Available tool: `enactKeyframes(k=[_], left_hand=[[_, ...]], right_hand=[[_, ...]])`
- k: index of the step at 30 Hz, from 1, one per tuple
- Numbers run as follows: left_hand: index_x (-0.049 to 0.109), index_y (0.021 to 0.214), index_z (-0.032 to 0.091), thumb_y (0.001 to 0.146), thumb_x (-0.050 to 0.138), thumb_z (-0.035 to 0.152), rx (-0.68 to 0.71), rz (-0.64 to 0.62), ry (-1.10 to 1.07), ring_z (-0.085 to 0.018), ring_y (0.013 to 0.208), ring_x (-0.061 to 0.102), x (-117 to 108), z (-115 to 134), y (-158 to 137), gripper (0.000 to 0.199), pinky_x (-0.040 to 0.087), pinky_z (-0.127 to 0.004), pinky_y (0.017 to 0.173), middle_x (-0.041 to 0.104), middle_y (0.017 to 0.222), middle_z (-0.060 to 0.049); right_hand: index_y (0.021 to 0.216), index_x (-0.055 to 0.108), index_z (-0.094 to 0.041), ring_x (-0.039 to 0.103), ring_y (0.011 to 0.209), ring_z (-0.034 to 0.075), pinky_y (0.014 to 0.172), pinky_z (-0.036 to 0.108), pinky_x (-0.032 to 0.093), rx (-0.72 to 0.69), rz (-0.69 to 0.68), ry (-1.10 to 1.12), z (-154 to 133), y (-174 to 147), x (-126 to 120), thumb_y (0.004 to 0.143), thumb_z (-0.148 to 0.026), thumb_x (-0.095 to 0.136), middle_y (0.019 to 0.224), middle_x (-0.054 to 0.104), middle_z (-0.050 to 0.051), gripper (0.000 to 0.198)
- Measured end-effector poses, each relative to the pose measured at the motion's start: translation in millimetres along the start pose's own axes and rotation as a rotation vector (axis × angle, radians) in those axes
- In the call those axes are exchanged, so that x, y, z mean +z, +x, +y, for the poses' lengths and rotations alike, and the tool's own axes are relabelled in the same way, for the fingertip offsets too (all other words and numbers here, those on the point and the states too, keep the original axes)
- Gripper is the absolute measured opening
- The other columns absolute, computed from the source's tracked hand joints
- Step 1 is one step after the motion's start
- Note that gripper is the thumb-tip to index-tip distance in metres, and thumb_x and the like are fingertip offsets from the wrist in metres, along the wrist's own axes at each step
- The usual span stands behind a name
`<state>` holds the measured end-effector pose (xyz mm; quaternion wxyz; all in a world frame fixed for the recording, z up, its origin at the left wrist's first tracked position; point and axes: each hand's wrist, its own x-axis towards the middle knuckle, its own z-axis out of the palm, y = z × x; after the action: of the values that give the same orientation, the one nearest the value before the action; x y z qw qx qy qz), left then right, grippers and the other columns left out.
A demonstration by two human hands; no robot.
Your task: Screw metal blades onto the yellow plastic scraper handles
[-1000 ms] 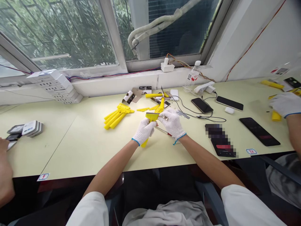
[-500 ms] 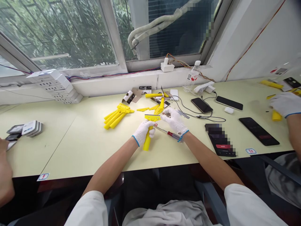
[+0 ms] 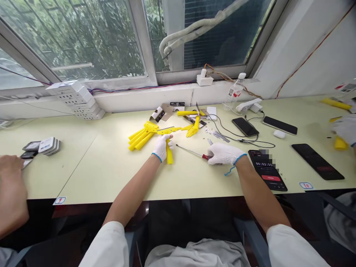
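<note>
My left hand [image 3: 160, 148], in a white knit glove, is closed around the handle of a yellow scraper [image 3: 169, 156]. The head of that scraper, with a thin metal blade along its edge, points away from me and reaches a group of yellow scraper handles [image 3: 142, 140]. My gloved right hand [image 3: 226, 153] is wrapped over the red grip of a screwdriver [image 3: 191, 151], whose shaft points left along the table. Metal blades [image 3: 221, 136] and small loose hardware lie just beyond the right hand. More yellow scraper parts [image 3: 193, 128] lie behind, near the wall.
Right of my hands are a phone showing a timer [image 3: 267, 168], another dark phone [image 3: 317, 161], a cable [image 3: 257, 145] and a plastic bottle [image 3: 235, 92]. White boxes [image 3: 80, 100] are stacked at the back left. A co-worker's arm [image 3: 12, 193] rests at left; another's glove [image 3: 345, 129] shows at right.
My left hand has carried the scraper left, toward the other handles. My right hand has left the scraper's head and come down over the screwdriver's grip. The view has shifted slightly.
</note>
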<state>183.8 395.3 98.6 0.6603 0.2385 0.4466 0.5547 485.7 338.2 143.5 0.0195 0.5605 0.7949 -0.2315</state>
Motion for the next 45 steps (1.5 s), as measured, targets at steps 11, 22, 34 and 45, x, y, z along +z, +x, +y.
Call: enactKeyframes(k=[11, 22, 34, 45], left_hand=[[0.055, 0.104, 0.021, 0.077, 0.076, 0.017, -0.025, -0.038, 0.058, -0.005, 0.048, 0.046, -0.9, -8.1, 0.6, 0.034, 0.038, -0.022, 0.040, 0.064, 0.096, 0.000], [0.056, 0.105, 0.021, 0.073, 0.079, 0.019, -0.116, -0.258, 0.310, -0.008, 0.050, 0.051, 8.7, -17.9, -16.0, 0.039, 0.039, -0.024, 0.043, 0.067, 0.096, -0.002], [0.057, 0.099, 0.022, 0.074, 0.083, 0.017, -0.145, -0.205, 0.407, -0.009, 0.047, 0.046, 20.1, -15.5, -29.0, 0.036, 0.031, -0.023, 0.045, 0.060, 0.071, 0.000], [0.056, 0.101, 0.023, 0.073, 0.085, 0.018, -0.147, -0.203, 0.401, -0.008, 0.048, 0.046, 21.3, -14.7, -31.6, 0.040, 0.031, -0.023, 0.044, 0.064, 0.078, -0.001]], right_hand=[[0.101, 0.079, -0.017, 0.068, 0.073, 0.018, 0.068, 0.030, 0.053, -0.054, 0.839, 0.691, 17.6, 0.9, -15.6, 0.088, -0.050, 0.081, 0.086, 0.077, 0.006, 0.035], [0.115, 0.055, -0.025, 0.075, 0.070, 0.018, 0.052, 0.027, 0.059, -0.276, 1.281, 0.980, 12.7, 13.7, -0.5, 0.104, -0.060, 0.065, 0.098, 0.075, 0.006, 0.037], [0.121, 0.043, -0.029, 0.074, 0.067, 0.018, 0.058, 0.032, 0.063, -0.339, 1.224, 1.029, 2.3, 17.2, 4.5, 0.102, -0.054, 0.066, 0.099, 0.076, 0.004, 0.040], [0.122, 0.040, -0.031, 0.076, 0.071, 0.018, 0.055, 0.032, 0.062, -0.299, 1.157, 1.025, 1.4, 18.7, 7.4, 0.102, -0.062, 0.065, 0.103, 0.073, 0.004, 0.044]])
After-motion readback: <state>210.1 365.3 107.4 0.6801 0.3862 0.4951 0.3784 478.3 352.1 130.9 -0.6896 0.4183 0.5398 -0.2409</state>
